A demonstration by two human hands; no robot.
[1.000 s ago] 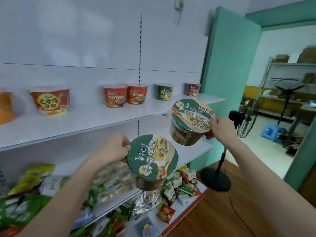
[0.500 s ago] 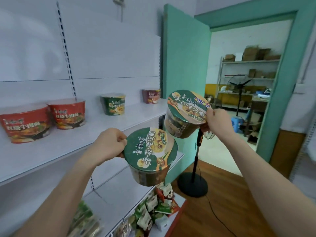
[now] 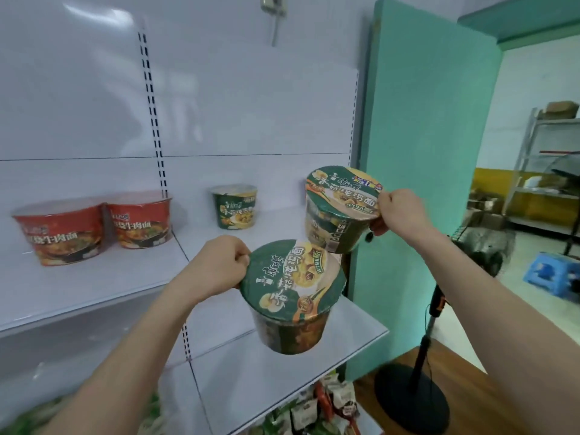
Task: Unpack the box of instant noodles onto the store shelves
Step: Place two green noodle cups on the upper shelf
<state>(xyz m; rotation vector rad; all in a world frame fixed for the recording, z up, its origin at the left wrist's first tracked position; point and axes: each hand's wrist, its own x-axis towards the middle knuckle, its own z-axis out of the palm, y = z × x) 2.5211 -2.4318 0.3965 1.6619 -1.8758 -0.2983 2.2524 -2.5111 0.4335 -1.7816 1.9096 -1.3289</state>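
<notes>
Two green instant-noodle bowls held in the air in front of white store shelving. The left hand (image 3: 216, 268) pinches the rim of the lower green bowl (image 3: 292, 296), fingers clenched on the lid's edge; the bowl tilts so that its round lid faces the camera. The lid is dark green with white Chinese lettering and pictures of yellow noodles and mushrooms; the tapered wall below is dark, wrapped in glossy film. The right hand (image 3: 398, 211) grips the rim of the upper green bowl (image 3: 340, 208) in the same manner, fingers closed on the lid's edge. This bowl tilts too, showing a like green lid with a beige area and a small blue-and-yellow badge, and hangs just above the right end of the upper shelf (image 3: 131, 277). On that shelf stand two red bowls (image 3: 94, 227) touching side by side, and, apart to their right, a third green bowl (image 3: 234, 206) upright near the back panel. The lower shelf (image 3: 282, 381) lies beneath the lower held bowl.
</notes>
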